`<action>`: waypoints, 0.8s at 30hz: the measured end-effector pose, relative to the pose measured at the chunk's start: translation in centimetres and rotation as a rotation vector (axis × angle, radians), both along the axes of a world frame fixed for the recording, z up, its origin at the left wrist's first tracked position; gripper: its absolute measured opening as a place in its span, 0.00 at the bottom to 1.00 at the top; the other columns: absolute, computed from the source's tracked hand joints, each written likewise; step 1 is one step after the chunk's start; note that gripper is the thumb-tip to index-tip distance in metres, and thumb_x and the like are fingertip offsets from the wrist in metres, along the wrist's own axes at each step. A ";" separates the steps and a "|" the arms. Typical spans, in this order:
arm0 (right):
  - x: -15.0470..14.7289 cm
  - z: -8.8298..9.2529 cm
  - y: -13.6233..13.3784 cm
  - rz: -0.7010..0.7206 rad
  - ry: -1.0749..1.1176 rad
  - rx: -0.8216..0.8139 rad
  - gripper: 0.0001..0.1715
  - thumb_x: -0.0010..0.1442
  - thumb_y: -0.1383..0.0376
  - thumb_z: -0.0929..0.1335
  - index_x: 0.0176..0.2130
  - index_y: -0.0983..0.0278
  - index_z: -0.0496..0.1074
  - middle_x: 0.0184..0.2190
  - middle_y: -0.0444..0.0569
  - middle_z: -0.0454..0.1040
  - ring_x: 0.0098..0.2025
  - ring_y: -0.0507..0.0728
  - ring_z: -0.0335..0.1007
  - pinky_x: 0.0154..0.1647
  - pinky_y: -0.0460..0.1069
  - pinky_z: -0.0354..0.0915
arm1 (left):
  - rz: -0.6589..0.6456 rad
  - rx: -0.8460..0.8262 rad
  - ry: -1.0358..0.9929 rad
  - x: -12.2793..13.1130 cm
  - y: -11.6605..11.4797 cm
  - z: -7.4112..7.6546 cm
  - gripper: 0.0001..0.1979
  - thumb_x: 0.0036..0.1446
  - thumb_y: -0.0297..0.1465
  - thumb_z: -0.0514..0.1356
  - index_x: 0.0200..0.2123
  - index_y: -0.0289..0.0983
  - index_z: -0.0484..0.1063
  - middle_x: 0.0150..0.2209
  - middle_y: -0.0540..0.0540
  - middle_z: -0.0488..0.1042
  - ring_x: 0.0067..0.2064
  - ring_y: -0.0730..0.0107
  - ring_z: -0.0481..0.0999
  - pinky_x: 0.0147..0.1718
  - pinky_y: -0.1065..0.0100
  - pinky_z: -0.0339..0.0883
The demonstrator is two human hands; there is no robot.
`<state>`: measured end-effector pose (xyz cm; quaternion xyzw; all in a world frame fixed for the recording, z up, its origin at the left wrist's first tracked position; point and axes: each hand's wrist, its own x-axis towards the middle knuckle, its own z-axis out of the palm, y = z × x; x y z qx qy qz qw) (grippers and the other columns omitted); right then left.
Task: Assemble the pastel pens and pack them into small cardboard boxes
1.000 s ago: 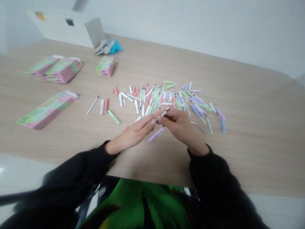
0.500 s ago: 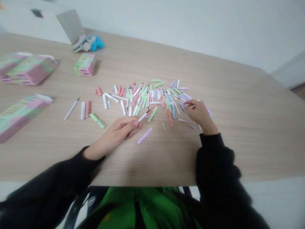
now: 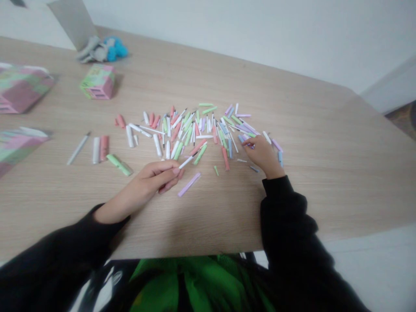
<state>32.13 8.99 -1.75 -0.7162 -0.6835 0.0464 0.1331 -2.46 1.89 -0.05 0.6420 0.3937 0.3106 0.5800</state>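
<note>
Left hand (image 3: pixel 154 178): pinches white stick (image 3: pixel 186 162); keep your grip light.
Right hand (image 3: pixel 262 156): curled, right of purple tube (image 3: pixel 189 184); hold unclear.

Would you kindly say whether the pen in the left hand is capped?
Uncapped: the pen in the left hand shows a dark tip.

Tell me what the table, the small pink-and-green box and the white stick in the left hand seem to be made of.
Table: probably wood or wood-look laminate, with a dull finish and fine grain lines. Small box: likely printed card, given its flat patterned sides; finish unclear. White stick: perhaps smooth plastic, judging by its even color; blur hides any shine.
</note>
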 end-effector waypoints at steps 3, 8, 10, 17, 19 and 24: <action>0.0 -0.5 0.0 -0.042 -0.016 0.008 0.19 0.63 0.68 0.65 0.46 0.65 0.82 0.48 0.58 0.76 0.51 0.63 0.72 0.56 0.54 0.65 | 0.000 0.019 0.010 -0.1 0.0 0.0 0.23 0.68 0.40 0.57 0.20 0.39 0.62 0.20 0.52 0.59 0.23 0.72 0.58 0.25 0.65 0.52; -0.4 -0.8 0.1 -0.064 -0.033 0.000 0.18 0.62 0.68 0.65 0.47 0.66 0.81 0.49 0.58 0.76 0.51 0.64 0.73 0.54 0.54 0.66 | 0.001 0.026 0.029 -0.3 0.1 0.1 0.23 0.68 0.40 0.56 0.21 0.39 0.62 0.20 0.53 0.60 0.24 0.73 0.59 0.26 0.65 0.52; -0.6 -1.0 0.3 -0.067 -0.042 -0.016 0.17 0.62 0.68 0.65 0.45 0.67 0.80 0.50 0.59 0.76 0.51 0.63 0.73 0.54 0.54 0.66 | -0.012 0.034 0.049 -0.3 0.2 0.2 0.23 0.68 0.40 0.56 0.20 0.39 0.62 0.20 0.53 0.60 0.24 0.73 0.59 0.26 0.65 0.52; -1.0 -1.5 0.5 -0.047 -0.054 -0.020 0.18 0.61 0.72 0.63 0.45 0.69 0.79 0.48 0.60 0.76 0.52 0.63 0.72 0.56 0.54 0.65 | -0.064 0.055 0.108 -0.4 0.4 0.3 0.24 0.68 0.41 0.55 0.20 0.39 0.60 0.19 0.53 0.59 0.23 0.72 0.59 0.27 0.66 0.52; -0.8 -1.6 0.5 -0.041 -0.051 0.004 0.20 0.60 0.72 0.63 0.47 0.69 0.79 0.48 0.60 0.75 0.51 0.63 0.72 0.55 0.54 0.65 | -0.064 0.063 0.113 -0.4 0.4 0.2 0.25 0.68 0.42 0.54 0.20 0.39 0.60 0.20 0.53 0.59 0.24 0.72 0.60 0.27 0.66 0.53; -0.5 -2.1 0.7 -0.052 -0.072 0.023 0.19 0.61 0.71 0.63 0.46 0.69 0.80 0.47 0.62 0.74 0.49 0.65 0.72 0.52 0.56 0.66 | -0.059 0.068 0.140 -0.5 0.5 0.0 0.24 0.69 0.41 0.54 0.20 0.38 0.60 0.21 0.53 0.60 0.25 0.73 0.60 0.28 0.66 0.53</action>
